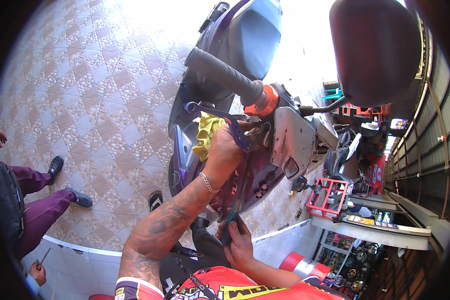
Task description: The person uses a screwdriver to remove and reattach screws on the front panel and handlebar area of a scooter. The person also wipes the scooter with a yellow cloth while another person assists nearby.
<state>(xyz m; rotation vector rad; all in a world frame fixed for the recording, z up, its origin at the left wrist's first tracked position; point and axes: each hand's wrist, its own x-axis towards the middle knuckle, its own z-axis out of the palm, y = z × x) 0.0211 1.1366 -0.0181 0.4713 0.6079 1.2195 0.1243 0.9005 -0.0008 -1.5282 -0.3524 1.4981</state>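
2 hands [224, 150] [239, 240], yellow cloth [207, 135], red sign [374, 172] right.

Red banner sign [375, 173] hangs at far right behind the parked motorcycles, tall and narrow, with pale lettering and figures. Small lit screen or sign panel [398, 123] sits above it near the metal shutter wall, rectangular, white with purple and red patches. On the near-right counter lies a flat printed card or package [361, 219], yellow, orange and white.
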